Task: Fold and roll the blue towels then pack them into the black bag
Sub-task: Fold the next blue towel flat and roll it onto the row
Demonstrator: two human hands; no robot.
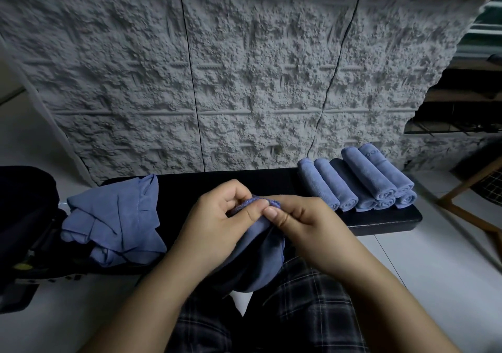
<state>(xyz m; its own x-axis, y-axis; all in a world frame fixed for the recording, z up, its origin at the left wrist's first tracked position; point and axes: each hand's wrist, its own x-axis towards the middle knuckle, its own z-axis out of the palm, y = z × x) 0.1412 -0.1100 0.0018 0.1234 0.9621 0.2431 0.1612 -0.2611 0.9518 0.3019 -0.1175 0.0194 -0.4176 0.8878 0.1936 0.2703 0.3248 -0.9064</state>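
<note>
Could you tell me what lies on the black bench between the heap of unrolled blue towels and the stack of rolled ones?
In the head view, both hands pinch a blue towel over bare bench top, between the heap and the rolls.

A rough grey textured panelled wall point(244, 75) rises behind a long black padded bench point(380, 221) on a pale tiled floor point(434, 265), with a light wooden frame point(467, 187) at right and dark plaid trousers point(298, 314) in front.
</note>
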